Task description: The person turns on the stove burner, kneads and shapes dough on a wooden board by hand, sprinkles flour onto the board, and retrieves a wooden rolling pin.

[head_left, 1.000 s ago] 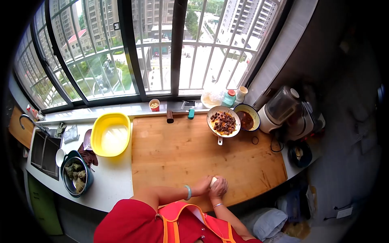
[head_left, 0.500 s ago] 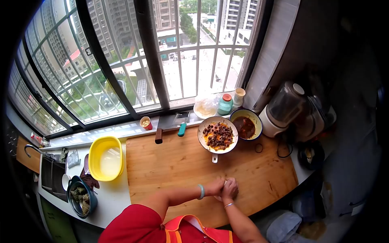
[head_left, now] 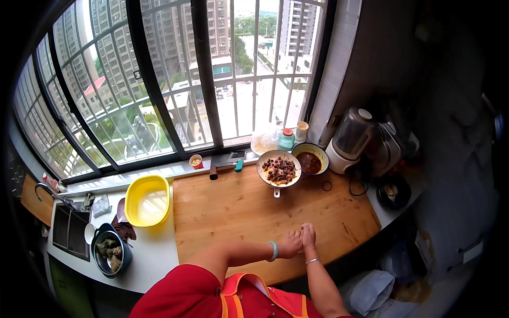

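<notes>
Bare wood, honey-coloured and faintly spotted, spreads under my two hands, which meet over the near part of the cutting board (head_left: 238, 212), right of its middle. My left hand (head_left: 290, 244) reaches in from the side, a pale green bangle (head_left: 273, 251) at its wrist; my right hand (head_left: 308, 237) presses up against it, its wrist ringed by a silvery bracelet (head_left: 313, 261). The white lump that showed between my palms a second ago is covered by my fingers now: its place is inside that join, and I cannot tell how firmly either hand closes on it.

Ahead of my hands, at the far edge of the board, sits a white frying pan (head_left: 262, 168) of dark diced filling (head_left: 279, 169), handle toward me. Just beside it on the right is an enamel bowl (head_left: 324, 160) of brown sauce, with a white-based blender (head_left: 352, 132) past that. Left of the pan lie a brown-handled knife (head_left: 213, 173) and a teal-handled one (head_left: 239, 166), near a red paper cup (head_left: 196, 161) on the ledge.

Well off to my left, on the white counter, a yellow basin (head_left: 147, 204) stands by the board, and nearer me a dark teal bucket (head_left: 127, 257) holds leaf-wrapped dumplings (head_left: 112, 253).
</notes>
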{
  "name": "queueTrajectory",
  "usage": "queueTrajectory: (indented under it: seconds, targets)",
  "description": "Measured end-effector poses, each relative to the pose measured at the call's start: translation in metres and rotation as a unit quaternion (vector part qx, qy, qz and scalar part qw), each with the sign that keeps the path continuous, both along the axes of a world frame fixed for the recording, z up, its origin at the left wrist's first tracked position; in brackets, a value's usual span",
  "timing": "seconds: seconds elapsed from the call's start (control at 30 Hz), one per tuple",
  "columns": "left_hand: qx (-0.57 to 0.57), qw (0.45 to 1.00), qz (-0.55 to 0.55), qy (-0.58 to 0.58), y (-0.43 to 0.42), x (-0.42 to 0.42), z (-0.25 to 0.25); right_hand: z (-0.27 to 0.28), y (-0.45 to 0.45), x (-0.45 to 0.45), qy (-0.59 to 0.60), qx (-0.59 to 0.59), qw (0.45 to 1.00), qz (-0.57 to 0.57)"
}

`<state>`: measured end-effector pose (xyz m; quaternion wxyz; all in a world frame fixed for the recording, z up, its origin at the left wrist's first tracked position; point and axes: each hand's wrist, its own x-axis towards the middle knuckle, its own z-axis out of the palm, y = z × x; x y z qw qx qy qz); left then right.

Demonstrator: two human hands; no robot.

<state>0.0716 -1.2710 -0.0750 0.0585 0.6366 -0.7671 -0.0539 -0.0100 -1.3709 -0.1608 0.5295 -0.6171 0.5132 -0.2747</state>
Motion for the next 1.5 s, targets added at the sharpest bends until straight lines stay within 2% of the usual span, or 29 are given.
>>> queueTrajectory:
  seconds: [0.03,0.07,0.13,0.17,0.2,0.27,0.3,0.33,0.4,0.43,0.5,0.53,0.63,0.67,0.8,0.87,0.93,1.0,1.07,1.1,1.13,1.17,1.2,1.23,1.27,1.33,1.4,1.43,1.5]
  targets:
    - [0.056,0.994,0.004,0.094,0.007,0.001,0.016,0.007,0.018,-0.010,0.012,-0.063,0.998,-0.005]
    - [0.056,0.994,0.003,0.092,0.012,0.007,0.013,0.022,0.035,-0.013,0.022,-0.126,0.992,-0.011]
    - [0.024,0.967,0.048,0.250,0.025,0.020,0.009,0.051,0.064,-0.015,0.042,-0.132,0.990,-0.015]
    - [0.082,0.958,0.038,0.273,0.029,0.024,0.011,0.057,0.077,-0.016,0.065,-0.136,0.988,-0.019]
    - [0.084,0.957,0.038,0.275,0.033,0.025,0.006,0.057,0.083,-0.014,0.067,-0.134,0.989,-0.019]
    - [0.012,0.956,0.023,0.291,0.037,0.023,-0.012,0.052,0.091,-0.011,0.059,-0.239,0.967,-0.065]
    - [0.005,0.946,0.031,0.322,0.036,0.021,-0.022,0.047,0.091,-0.008,0.110,-0.278,0.952,-0.072]
    - [0.021,0.945,0.026,0.325,0.033,0.019,-0.036,0.043,0.088,-0.007,0.118,-0.265,0.954,-0.078]
    - [-0.051,0.929,0.084,0.357,0.024,0.015,-0.060,0.038,0.074,-0.001,0.131,-0.319,0.937,-0.061]
    - [-0.026,0.932,0.099,0.347,0.018,0.016,-0.050,0.032,0.065,0.002,0.137,-0.316,0.936,-0.069]
    - [-0.063,0.943,0.115,0.307,0.002,0.013,-0.073,0.027,0.050,0.005,0.146,-0.301,0.939,-0.085]
    - [-0.035,0.949,0.112,0.294,-0.006,0.016,-0.047,0.027,0.043,0.005,0.149,-0.289,0.941,-0.093]
    - [-0.037,0.960,0.081,0.267,-0.029,0.021,-0.060,0.022,0.024,0.007,0.149,-0.262,0.944,-0.133]
    - [-0.016,0.960,0.083,0.268,-0.035,0.021,-0.046,0.018,0.016,0.008,0.144,-0.250,0.947,-0.139]
    - [0.015,0.976,0.062,0.210,-0.061,0.026,-0.041,0.015,-0.010,0.011,0.136,-0.156,0.965,-0.160]
    - [0.017,0.977,0.065,0.200,-0.078,0.021,-0.033,0.025,-0.022,0.012,0.139,-0.056,0.973,-0.177]
    - [0.058,0.985,0.076,0.146,-0.086,0.020,-0.024,0.032,-0.027,0.012,0.083,-0.057,0.975,-0.200]
    - [0.060,0.989,0.082,0.111,-0.088,0.011,-0.016,0.032,-0.034,0.006,0.157,-0.026,0.972,-0.170]
    - [0.003,0.996,0.085,0.000,-0.078,-0.003,-0.012,0.007,-0.039,0.001,0.178,-0.020,0.972,-0.152]
    - [0.031,0.994,0.094,-0.052,-0.070,-0.014,0.000,-0.008,-0.042,-0.003,0.049,0.000,0.994,-0.097]
    - [0.026,0.995,0.087,-0.051,-0.062,-0.020,0.006,-0.007,-0.043,-0.009,-0.082,0.015,0.996,-0.042]
    - [-0.020,0.997,0.068,-0.025,-0.052,-0.028,0.008,-0.007,-0.037,-0.014,-0.199,0.108,0.973,-0.049]
    - [-0.064,0.997,0.048,0.004,-0.045,-0.037,0.011,0.010,-0.027,-0.026,-0.154,0.063,0.985,-0.037]
    - [-0.010,0.996,0.031,0.078,-0.037,-0.038,0.027,0.038,-0.010,-0.039,-0.076,0.040,0.995,-0.055]
    - [-0.013,0.996,0.020,0.083,-0.032,-0.034,0.032,0.055,0.004,-0.047,0.001,0.018,0.997,-0.073]
    - [0.080,0.981,0.032,0.172,-0.021,-0.023,0.035,0.050,0.033,-0.054,-0.030,-0.133,0.984,-0.115]
    - [0.077,0.972,0.031,0.220,-0.013,-0.021,0.012,0.037,0.048,-0.052,-0.013,-0.266,0.954,-0.140]
    - [0.079,0.960,0.041,0.266,-0.013,-0.021,0.004,0.034,0.049,-0.050,-0.002,-0.280,0.948,-0.154]
    - [0.047,0.961,0.054,0.268,-0.020,-0.023,-0.010,0.029,0.041,-0.046,0.011,-0.292,0.942,-0.167]
